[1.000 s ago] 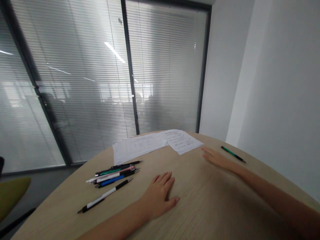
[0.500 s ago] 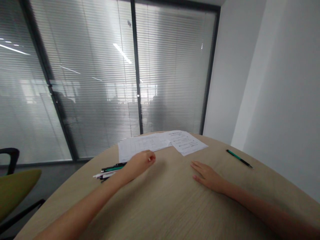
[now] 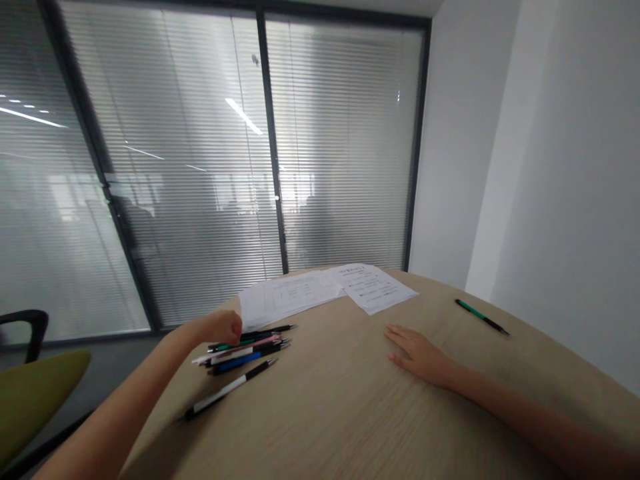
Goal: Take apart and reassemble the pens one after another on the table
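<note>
My left hand point(image 3: 223, 327) is closed above the far left part of a pile of pens point(image 3: 245, 350); whatever its curled fingers hold, if anything, is hidden. Black, green, pink, white and blue pens lie together in the pile. A white and black pen point(image 3: 227, 392) lies apart, nearer to me. My right hand point(image 3: 415, 353) rests flat on the wooden table point(image 3: 340, 413), fingers stretched out and holding nothing. Beyond it to the right lies a green and black pen point(image 3: 483, 317).
Printed papers point(image 3: 377, 290) lie at the table's far edge, with more white sheets point(image 3: 285, 297) to their left. A yellow-green chair point(image 3: 40, 393) stands at the left. Glass panels with blinds point(image 3: 345, 147) and a white wall point(image 3: 575, 167) are behind.
My left hand has moved left, from over the middle of the table to above the pens, which now show more fully. My right hand has stayed in place. The view has shifted slightly.
</note>
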Demonstrator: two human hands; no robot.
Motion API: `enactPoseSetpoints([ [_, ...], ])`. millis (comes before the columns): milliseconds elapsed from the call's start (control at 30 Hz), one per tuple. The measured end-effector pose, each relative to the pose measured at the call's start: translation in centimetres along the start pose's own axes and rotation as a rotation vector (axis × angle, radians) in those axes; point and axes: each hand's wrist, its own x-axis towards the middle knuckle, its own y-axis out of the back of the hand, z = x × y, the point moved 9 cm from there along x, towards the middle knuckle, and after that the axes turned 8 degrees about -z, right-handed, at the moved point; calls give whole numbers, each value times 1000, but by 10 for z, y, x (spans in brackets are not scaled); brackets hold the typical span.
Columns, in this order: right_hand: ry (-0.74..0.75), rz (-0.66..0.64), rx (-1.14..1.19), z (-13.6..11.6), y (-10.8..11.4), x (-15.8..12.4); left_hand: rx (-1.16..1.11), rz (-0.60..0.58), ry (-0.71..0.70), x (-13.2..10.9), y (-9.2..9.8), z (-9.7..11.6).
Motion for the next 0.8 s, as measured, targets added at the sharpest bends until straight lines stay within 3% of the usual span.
enactPoseSetpoints([
  [300,-1,22,17,3,-2,1,21,8,-68,8,-5,9],
  [800,-8,9,23,0,-1,1,84,32,3,6,-3,7],
])
